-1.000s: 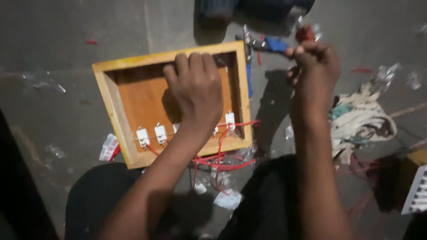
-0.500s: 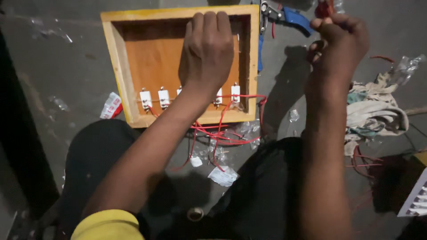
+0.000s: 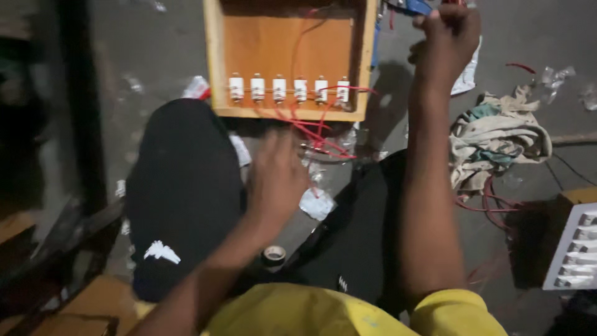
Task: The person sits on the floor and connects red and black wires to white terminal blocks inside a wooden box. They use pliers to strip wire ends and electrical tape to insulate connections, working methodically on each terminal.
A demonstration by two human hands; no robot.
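Left hand (image 3: 277, 177) blurred, hovering over the tangle of red wires (image 3: 314, 134) just below the wooden box (image 3: 214, 68), fingers loosely spread, gripping nothing. Right hand (image 3: 449, 31) closed in a fist beside the box's upper right corner, by the blue-handled pliers (image 3: 411, 6); impossible to tell what it grips. Six white switch backs (image 3: 289, 89) in a row inside the box; crumpled cloth (image 3: 497, 140) on the floor to the right.
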